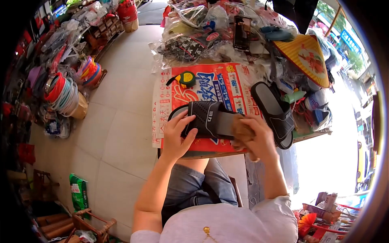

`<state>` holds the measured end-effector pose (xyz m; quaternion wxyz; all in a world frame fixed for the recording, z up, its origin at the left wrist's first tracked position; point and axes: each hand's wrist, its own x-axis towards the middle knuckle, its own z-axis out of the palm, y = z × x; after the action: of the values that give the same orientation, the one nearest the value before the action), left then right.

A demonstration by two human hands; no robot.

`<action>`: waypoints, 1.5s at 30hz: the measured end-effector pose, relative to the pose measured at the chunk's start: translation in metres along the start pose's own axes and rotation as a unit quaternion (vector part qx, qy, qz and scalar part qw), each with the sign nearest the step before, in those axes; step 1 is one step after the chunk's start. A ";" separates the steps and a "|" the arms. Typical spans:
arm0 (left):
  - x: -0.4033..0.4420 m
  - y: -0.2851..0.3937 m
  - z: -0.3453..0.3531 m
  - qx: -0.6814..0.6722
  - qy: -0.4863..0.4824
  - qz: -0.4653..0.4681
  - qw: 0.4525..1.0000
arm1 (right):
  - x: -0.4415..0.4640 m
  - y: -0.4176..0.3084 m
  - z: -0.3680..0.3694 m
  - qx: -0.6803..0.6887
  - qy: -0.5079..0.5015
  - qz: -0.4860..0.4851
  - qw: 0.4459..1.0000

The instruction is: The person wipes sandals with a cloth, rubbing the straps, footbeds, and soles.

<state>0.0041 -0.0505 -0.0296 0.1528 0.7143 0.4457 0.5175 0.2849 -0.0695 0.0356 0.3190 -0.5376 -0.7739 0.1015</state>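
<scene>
A black slide sandal (204, 117) with a grey insole lies sideways on a red printed sheet at the table's front. My left hand (178, 133) grips its toe end, thumb and fingers over the strap. At the heel end, my right hand (261, 135) is closed on a crumpled brown cloth (243, 130), which touches the grey insole. The matching slide sandal (272, 109) lies to the right, its strap end toward me. Beyond the first sandal sits a yellow and black tape measure (185, 79) on the sheet.
Plastic-wrapped goods (186, 44) crowd the table's far side, with a phone (242, 32) propped among them. A yellow woven hat (304, 56) rests at the back right. On the left floor stand coiled cords (65, 95) and a green bag (78, 190).
</scene>
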 end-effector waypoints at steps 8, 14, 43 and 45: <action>0.001 -0.003 0.002 -0.025 0.006 -0.008 1.000 | 0.004 -0.029 -0.030 0.006 0.116 -0.018 0.993; 0.000 0.004 -0.002 -0.001 -0.006 -0.008 1.000 | 0.009 -0.014 0.015 0.018 -0.010 -0.051 0.998; 0.000 -0.001 0.001 -0.001 0.035 0.016 0.999 | 0.024 -0.029 0.026 -0.024 -0.034 -0.048 0.998; 0.000 0.000 -0.002 -0.014 0.015 -0.002 1.000 | 0.017 -0.021 0.014 -0.013 -0.031 -0.022 0.999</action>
<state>0.0021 -0.0510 -0.0291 0.1570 0.7036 0.4416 0.5342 0.2568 -0.0602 0.0418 0.2901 -0.5211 -0.7963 0.1010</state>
